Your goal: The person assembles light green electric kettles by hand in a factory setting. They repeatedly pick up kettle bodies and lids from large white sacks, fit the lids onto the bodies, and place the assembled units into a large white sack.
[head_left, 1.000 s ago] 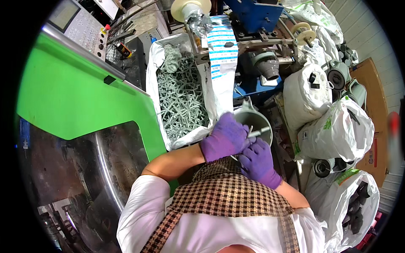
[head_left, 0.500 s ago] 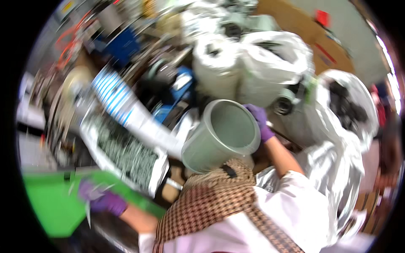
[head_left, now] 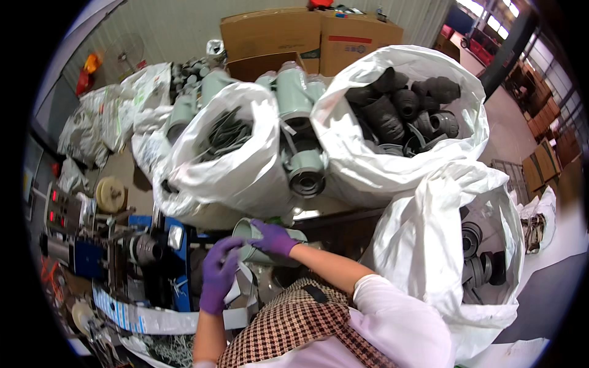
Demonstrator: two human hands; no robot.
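My right hand [head_left: 273, 238], in a purple glove, grips the rim of a grey-green plastic cylinder [head_left: 243, 230] with an open end. The cylinder lies tilted just beyond my apron, its far part partly hidden by the hand. Close by on the left, my left hand [head_left: 218, 276], also gloved in purple, is raised with its curved fingers apart near the cylinder's mouth. Nothing shows in it. Below it, a white and blue-striped sheet strip [head_left: 165, 322] runs along the machine [head_left: 144, 249].
White sacks surround the work spot: one with dark strips [head_left: 257, 159], one with black plastic parts [head_left: 343, 147], and one with dark rings [head_left: 429, 245]. A grey-green part with a black ringed end [head_left: 306, 173] stands between sacks. Cardboard boxes [head_left: 270, 37] stand behind.
The view has swung right. My left hand has come from the green surface, where it held pale scraps, to beside the cylinder. My right hand still grips the cylinder, now lying lower.
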